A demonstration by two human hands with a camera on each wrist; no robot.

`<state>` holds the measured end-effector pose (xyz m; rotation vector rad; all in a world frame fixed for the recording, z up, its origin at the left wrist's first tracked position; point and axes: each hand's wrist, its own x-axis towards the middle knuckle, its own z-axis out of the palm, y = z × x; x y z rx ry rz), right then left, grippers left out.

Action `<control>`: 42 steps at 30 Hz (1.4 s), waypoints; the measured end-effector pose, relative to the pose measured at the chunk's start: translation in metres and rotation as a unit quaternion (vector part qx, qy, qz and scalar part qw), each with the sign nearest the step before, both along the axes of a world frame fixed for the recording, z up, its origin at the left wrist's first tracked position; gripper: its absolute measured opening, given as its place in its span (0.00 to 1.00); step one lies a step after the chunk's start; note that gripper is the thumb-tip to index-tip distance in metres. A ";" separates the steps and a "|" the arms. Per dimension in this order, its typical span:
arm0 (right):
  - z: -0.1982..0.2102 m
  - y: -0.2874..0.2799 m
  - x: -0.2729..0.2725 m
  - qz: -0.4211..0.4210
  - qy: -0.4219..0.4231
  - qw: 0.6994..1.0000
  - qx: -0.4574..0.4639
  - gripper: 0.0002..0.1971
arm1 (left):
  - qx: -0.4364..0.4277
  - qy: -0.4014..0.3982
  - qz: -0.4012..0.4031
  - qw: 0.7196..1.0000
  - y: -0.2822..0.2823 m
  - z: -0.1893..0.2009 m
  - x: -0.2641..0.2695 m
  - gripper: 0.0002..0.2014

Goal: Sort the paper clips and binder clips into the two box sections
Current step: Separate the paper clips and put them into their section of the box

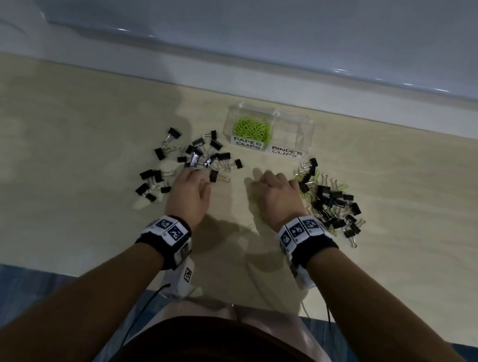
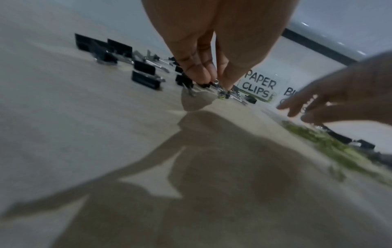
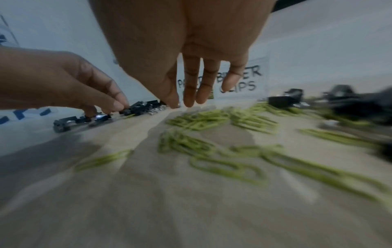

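A clear two-section box (image 1: 231, 122) stands at the back. Its left section, labelled PAPER CLIPS (image 2: 259, 85), holds green paper clips (image 1: 251, 128). The BINDER CLIPS section (image 1: 292, 133) looks empty. Black binder clips (image 1: 214, 151) lie scattered at the left. My left hand (image 1: 191, 170) reaches into them, and its fingertips (image 2: 203, 75) pinch one binder clip (image 2: 216, 81) resting on the table. At the right lies a mixed pile (image 1: 332, 207) of binder clips and green paper clips (image 3: 201, 120). My right hand (image 1: 260, 176) hovers over the loose green clips, fingers (image 3: 191, 90) straight, holding nothing.
The pale wooden table (image 1: 71, 183) ends in a front edge near my body, with blue floor (image 1: 18, 301) below it. A grey wall (image 1: 259, 24) rises behind the box. Bare tabletop lies between my two wrists and to both far sides.
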<state>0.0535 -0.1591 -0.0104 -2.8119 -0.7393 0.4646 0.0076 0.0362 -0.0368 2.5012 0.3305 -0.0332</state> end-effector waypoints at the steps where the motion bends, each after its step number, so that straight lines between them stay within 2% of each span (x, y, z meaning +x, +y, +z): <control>1: 0.003 0.010 0.002 0.010 0.016 1.000 -0.006 0.20 | 0.011 0.001 -0.010 1.000 0.003 -0.002 0.000 0.08; 4: 0.009 0.034 0.010 0.038 0.022 0.999 -0.028 0.28 | 0.060 0.011 -0.087 0.994 0.006 -0.010 -0.003 0.10; 8: 0.005 0.055 0.018 0.094 0.009 0.993 -0.076 0.32 | 0.123 0.059 -0.115 0.984 0.011 -0.016 -0.009 0.12; 12: 0.001 0.059 0.019 0.111 -0.009 0.987 -0.119 0.33 | 0.242 0.037 -0.203 0.948 0.013 -0.010 -0.020 0.18; 16: -0.003 0.055 0.018 0.105 -0.003 0.986 -0.127 0.38 | 0.235 0.041 -0.215 0.947 0.015 -0.007 -0.021 0.23; 19: -0.004 0.054 0.018 0.103 0.005 0.986 -0.128 0.40 | 0.228 0.056 -0.226 0.945 0.012 -0.004 -0.020 0.22; 22: -0.004 0.052 0.020 0.097 0.001 0.987 -0.128 0.41 | 0.236 0.037 -0.249 0.938 0.010 -0.003 -0.023 0.22; 25: -0.004 0.050 0.023 0.097 -0.007 0.987 -0.128 0.40 | 0.251 -0.010 -0.301 0.920 0.003 -0.011 -0.036 0.22; 29: 0.003 0.037 0.027 0.083 0.009 0.992 -0.097 0.42 | 0.205 -0.047 -0.332 0.920 -0.012 -0.016 -0.042 0.16; 31: 0.008 0.021 0.025 0.048 0.017 0.996 -0.067 0.39 | 0.158 -0.032 -0.352 0.922 -0.020 -0.012 -0.037 0.19; 34: 0.007 -0.009 0.015 0.008 0.031 0.999 -0.043 0.27 | 0.105 0.037 -0.384 0.917 -0.031 -0.003 -0.026 0.27; 36: 0.002 -0.027 0.004 -0.001 0.048 0.999 -0.025 0.26 | 0.072 0.100 -0.389 0.913 -0.037 -0.002 -0.017 0.32; 39: -0.010 -0.046 -0.012 -0.009 0.070 0.997 0.022 0.29 | 0.030 0.105 -0.357 0.928 -0.049 -0.002 -0.006 0.30; 42: -0.011 -0.062 -0.020 -0.091 0.070 0.990 0.085 0.25 | 0.000 0.085 -0.303 0.949 -0.057 -0.001 0.001 0.31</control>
